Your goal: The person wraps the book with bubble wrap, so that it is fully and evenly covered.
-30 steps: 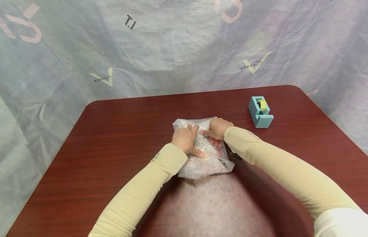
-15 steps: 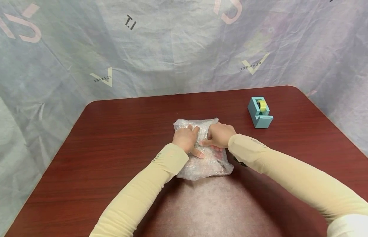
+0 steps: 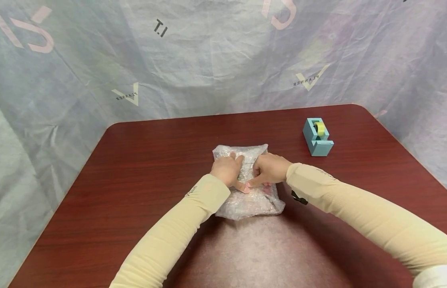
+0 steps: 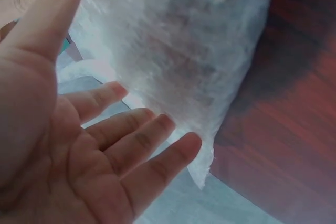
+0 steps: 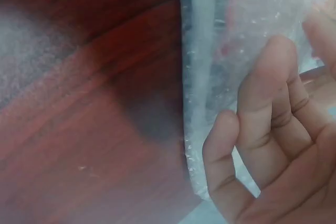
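Note:
A flat package in bubble wrap [image 3: 241, 206] lies on the table, with something reddish showing faintly through it. My left hand [image 3: 224, 170] rests on its left half, fingers spread and thumb reaching toward the middle. In the left wrist view, the fingers of the left hand [image 4: 105, 150] extend along the wrap's surface. Over the right half is my right hand [image 3: 273, 168], its thumb straight against the wrap and its tip meeting the left thumb. The right wrist view shows the bent fingers of the right hand [image 5: 278, 129] beside the wrap's edge, with nothing between them.
A light blue tape dispenser [image 3: 318, 146] with a yellow tape roll [image 3: 320, 129] stands at the table's back right. Grey printed cloth [image 3: 209, 60] hangs behind the dark red wooden table [image 3: 155, 160]. A small black object [image 3: 299, 197] shows under the right cuff.
My right hand has slid toward me and slightly right over the wrap, and its thumb has come to the left thumb. The left hand and the package stay nearly where they were.

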Tool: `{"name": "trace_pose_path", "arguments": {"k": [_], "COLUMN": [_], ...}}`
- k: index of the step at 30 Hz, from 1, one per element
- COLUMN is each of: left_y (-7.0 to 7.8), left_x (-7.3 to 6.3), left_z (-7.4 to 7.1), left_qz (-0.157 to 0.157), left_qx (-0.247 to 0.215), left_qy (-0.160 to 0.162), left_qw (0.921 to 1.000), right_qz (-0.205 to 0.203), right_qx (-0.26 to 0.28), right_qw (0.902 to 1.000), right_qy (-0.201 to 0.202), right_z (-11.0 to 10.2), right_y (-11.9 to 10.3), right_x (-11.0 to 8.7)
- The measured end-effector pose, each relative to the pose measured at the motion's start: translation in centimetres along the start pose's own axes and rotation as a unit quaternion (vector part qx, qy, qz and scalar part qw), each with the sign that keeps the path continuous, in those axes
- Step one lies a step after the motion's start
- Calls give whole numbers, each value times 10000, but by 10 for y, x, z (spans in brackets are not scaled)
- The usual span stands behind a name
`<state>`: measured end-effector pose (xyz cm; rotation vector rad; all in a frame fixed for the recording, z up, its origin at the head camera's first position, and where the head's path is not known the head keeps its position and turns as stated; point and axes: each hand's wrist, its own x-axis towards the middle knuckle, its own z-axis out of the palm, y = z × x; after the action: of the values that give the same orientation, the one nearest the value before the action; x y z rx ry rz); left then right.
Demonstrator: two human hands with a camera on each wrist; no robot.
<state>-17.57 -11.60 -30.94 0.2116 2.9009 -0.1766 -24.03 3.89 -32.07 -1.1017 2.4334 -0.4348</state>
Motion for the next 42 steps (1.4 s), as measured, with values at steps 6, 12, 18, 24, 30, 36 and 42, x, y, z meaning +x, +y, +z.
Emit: {"name": "trace_pose_path", "arguments": {"k": [6, 12, 18, 24, 30, 36, 42], "left_y": [2, 1, -4, -9, -12, -19, -27], "left_x": [5, 11, 15, 17, 16, 18, 19], "left_z": [1, 3, 3, 4, 8, 12, 15], "left_qz": [-149, -226, -167, -152, -39, 59, 82], "left_qx": [-157, -419, -601, -754, -1033, -1570, -2049], "left_qy": [-1, -26, -26, -11, 46, -114, -132], "left_qw": [9998, 9989, 9980, 9970, 9946, 9875, 9787], "right_qz": [33, 167, 365, 348, 257, 135, 266], "right_qx": [242, 402, 642, 875, 895, 955, 1002], "right_qw": [9997, 9989, 9972, 9955, 9954, 9942, 9914], "right_qy": [-34, -157, -101, 127, 226, 467, 793], "right_z": [-4, -8, -8, -6, -3, -6, -9], "right_y": [10, 18, 25, 30, 31, 32, 32], "right_x": [3, 7, 13, 17, 13, 7, 2]}}
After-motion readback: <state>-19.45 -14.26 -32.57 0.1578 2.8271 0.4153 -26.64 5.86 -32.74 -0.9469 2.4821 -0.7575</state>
